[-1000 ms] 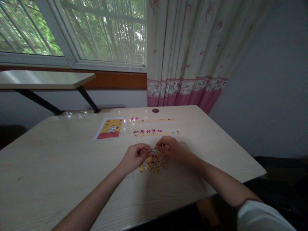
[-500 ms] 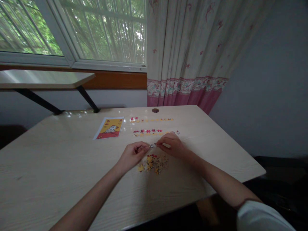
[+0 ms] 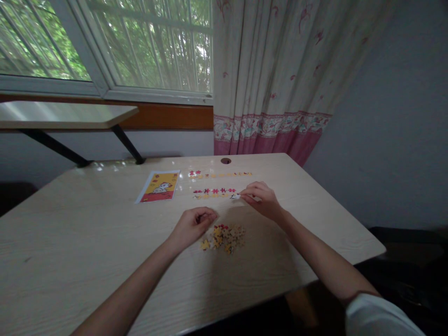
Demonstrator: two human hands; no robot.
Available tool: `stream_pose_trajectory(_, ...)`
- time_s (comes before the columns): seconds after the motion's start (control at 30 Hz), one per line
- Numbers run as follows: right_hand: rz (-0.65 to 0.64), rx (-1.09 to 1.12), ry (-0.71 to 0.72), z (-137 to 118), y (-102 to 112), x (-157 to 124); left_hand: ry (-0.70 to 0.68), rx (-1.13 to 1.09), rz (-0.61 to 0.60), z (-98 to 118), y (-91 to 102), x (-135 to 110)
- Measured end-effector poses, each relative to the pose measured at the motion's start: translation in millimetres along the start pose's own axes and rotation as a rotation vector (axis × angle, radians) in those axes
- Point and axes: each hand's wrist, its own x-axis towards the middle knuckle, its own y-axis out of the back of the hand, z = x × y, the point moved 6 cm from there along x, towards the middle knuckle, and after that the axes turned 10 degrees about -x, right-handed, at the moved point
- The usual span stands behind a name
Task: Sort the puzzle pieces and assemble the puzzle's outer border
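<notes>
My right hand point(image 3: 261, 199) pinches a small white jigsaw puzzle piece point(image 3: 236, 196) with dark marks. It is at the right end of a row of yellow puzzle pieces point(image 3: 214, 196); whether the piece touches the table cannot be made out. Just behind lies a row of red puzzle pieces point(image 3: 215, 190). My left hand point(image 3: 195, 225) rests near the table's middle, fingers curled and thumb against them, with nothing visible in them. In front of it and to its right is a loose pile of puzzle pieces point(image 3: 224, 238), yellow, red and plain tan.
Farther back is another row of yellow pieces point(image 3: 224, 175) with red ones at its left. A picture sheet point(image 3: 160, 186) of a white cartoon animal lies to the left. The wooden table point(image 3: 105, 242) has a round hole point(image 3: 226, 161) near its back edge, below a curtain point(image 3: 273, 84).
My right hand has moved up and right, carrying the white puzzle piece from between both hands to the yellow row's end. My left hand let go of it and stayed almost still.
</notes>
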Motion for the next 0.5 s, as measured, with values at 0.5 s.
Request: stream_pose_trajectory(0.5,-0.588,0.149,-0.557,153,1,-59,-0.021,0.083,0.008,-2,4.7,1)
